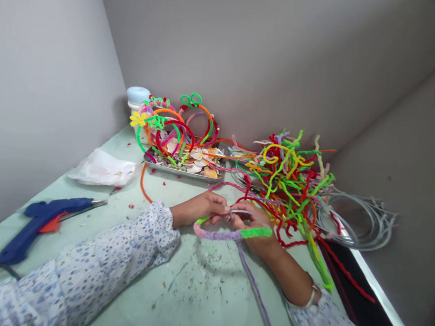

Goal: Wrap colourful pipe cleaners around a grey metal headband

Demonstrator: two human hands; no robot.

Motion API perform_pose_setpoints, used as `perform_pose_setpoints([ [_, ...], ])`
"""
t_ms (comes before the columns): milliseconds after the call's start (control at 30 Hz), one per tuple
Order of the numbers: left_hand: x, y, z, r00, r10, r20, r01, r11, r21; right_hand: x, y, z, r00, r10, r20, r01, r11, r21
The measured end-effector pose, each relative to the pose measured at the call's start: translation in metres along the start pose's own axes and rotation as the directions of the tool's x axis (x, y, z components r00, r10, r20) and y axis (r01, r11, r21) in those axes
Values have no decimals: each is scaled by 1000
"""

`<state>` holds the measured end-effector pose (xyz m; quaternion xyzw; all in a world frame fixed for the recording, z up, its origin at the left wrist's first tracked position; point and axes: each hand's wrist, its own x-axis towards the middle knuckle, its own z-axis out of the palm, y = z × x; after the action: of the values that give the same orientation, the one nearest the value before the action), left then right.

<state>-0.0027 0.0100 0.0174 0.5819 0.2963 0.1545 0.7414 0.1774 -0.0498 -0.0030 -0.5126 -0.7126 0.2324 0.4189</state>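
A headband (220,235), wrapped in pink, purple and bright green pipe cleaner, curves between my two hands above the table. My left hand (206,209) is closed in a pinch, its fingertips at the headband's far side beside my right fingertips. My right hand (259,232) is closed around the other side, where a bare pale strip of the band shows. What lies exactly between the fingertips is too small to make out. A long purple pipe cleaner (254,284) hangs from below the band toward the front edge.
Finished headbands (171,122) lean on a metal tray (186,173) of shells. A tangled pipe cleaner heap (289,175) and coiled clear bands (360,233) lie right. A blue glue gun (38,222), a white plastic bag (103,168) and a blue-lidded container (137,96) stand left.
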Motion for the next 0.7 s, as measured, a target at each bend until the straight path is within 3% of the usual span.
perform_pose_setpoints([
  [167, 2, -3, -2, 1000, 2, -24, -3, 999, -44, 0, 4, 3, 996, -78, -45, 74, 994, -78],
  [433, 2, 1, -2, 999, 16, -42, -17, 1000, -10, 3, 4, 1, 996, -90, -27, 87, 993, -81],
  [700, -2, 1, -3, 999, 30, 27, -29, 999, -13, 1, 1, 1, 988, -155, -28, 149, 979, -142],
])
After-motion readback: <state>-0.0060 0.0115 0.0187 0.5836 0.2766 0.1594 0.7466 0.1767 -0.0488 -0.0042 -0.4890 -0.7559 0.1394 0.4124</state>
